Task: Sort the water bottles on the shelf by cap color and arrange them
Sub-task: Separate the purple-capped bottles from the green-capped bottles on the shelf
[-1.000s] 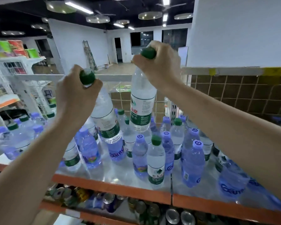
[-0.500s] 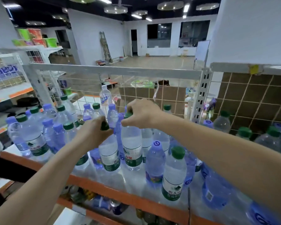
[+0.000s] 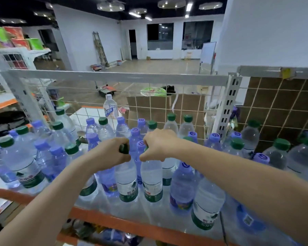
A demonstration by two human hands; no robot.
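Several water bottles with green caps and purple caps stand mixed on the shelf (image 3: 114, 222). My left hand (image 3: 108, 154) grips the green cap of a clear bottle (image 3: 127, 181) standing near the shelf's front middle. My right hand (image 3: 159, 145) grips the top of a second green-cap bottle (image 3: 152, 181) right beside it. Both bottles rest upright on the shelf, touching side by side. A purple-cap bottle (image 3: 182, 185) and another green-cap bottle (image 3: 205, 206) stand just to the right.
A white wire grid (image 3: 167, 103) backs the shelf, with a slotted upright post (image 3: 224, 103) at the right. Green-cap and purple-cap bottles crowd the left (image 3: 20, 166) and right (image 3: 277, 155) ends. Cans lie on the lower shelf (image 3: 100, 231).
Both hands have come down from chest height with the two green-cap bottles. The bottles now stand on the shelf next to each other, hands still on their caps.
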